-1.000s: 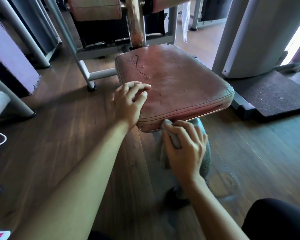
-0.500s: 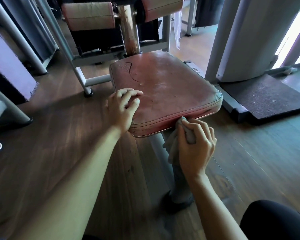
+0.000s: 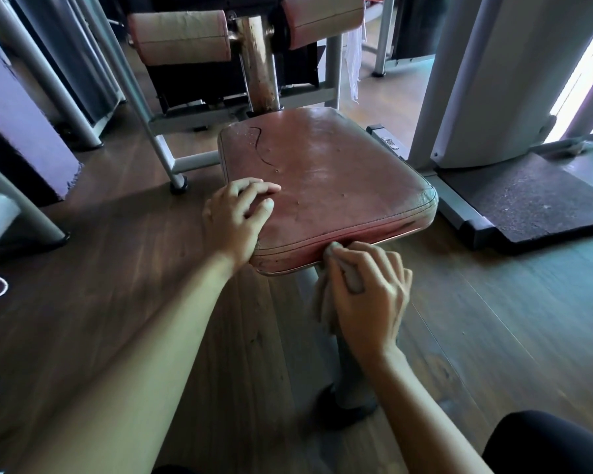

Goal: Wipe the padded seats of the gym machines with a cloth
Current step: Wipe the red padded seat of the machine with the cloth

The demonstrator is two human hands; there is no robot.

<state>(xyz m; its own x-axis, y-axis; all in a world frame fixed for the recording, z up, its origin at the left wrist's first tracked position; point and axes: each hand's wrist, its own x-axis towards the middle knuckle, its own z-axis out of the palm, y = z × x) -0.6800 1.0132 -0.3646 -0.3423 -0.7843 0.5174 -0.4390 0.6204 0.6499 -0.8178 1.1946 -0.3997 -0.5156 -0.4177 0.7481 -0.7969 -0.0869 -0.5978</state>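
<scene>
My right hand [image 3: 367, 295] is bunched round the cloth [image 3: 352, 280], fingers curled tight on it, pressing it against the front edge of the seat [image 3: 329, 172] at about 6 o'clock, just under the stitched seam. A loose tail of cloth hangs below my palm, beside the support post [image 3: 351, 371]. My left hand [image 3: 233, 220] rests on the seat's 8 o'clock corner, fingers loosely bent on the top, gripping nothing. From 6 round to 4 o'clock the front edge runs free over bare wooden floor [image 3: 493, 319]. At 3 o'clock a black mat [image 3: 534, 200] and a white upright [image 3: 466, 80] stand near the seat's side. At 12 o'clock a rusty column [image 3: 259, 63] meets the back edge, with roller pads [image 3: 182, 37] above
</scene>
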